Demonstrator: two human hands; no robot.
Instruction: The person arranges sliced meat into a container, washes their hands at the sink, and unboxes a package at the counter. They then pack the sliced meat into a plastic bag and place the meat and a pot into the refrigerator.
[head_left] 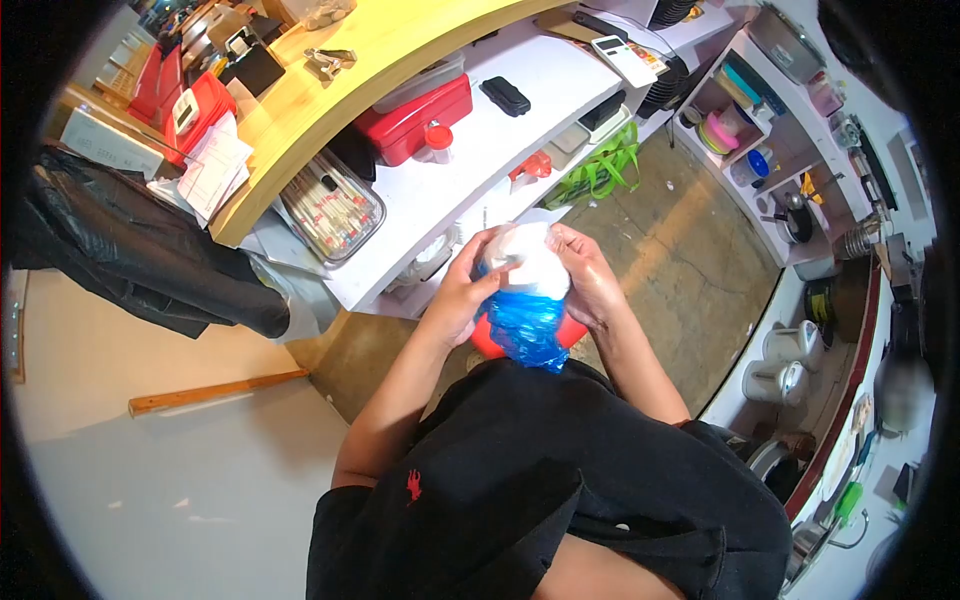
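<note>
Both hands are raised in front of the black shirt around a white bundle (528, 258) with a crinkled blue plastic bag (527, 325) hanging below it. My left hand (467, 292) grips the left side, its thumb pressed across the front. On the other side my right hand (588, 275) holds the upper right edge with its fingers curled. What is inside the white bundle cannot be made out. Part of a red round object (572, 331) shows behind the blue bag, lower down.
A white counter (440, 185) carries a red box (425, 118), a red-lidded jar (439, 140), a black case (506, 96) and a tray of sticks (335, 208). Green leaves (607, 168) hang near its edge. Shelves (775, 150) and steel containers (775, 380) stand at the right.
</note>
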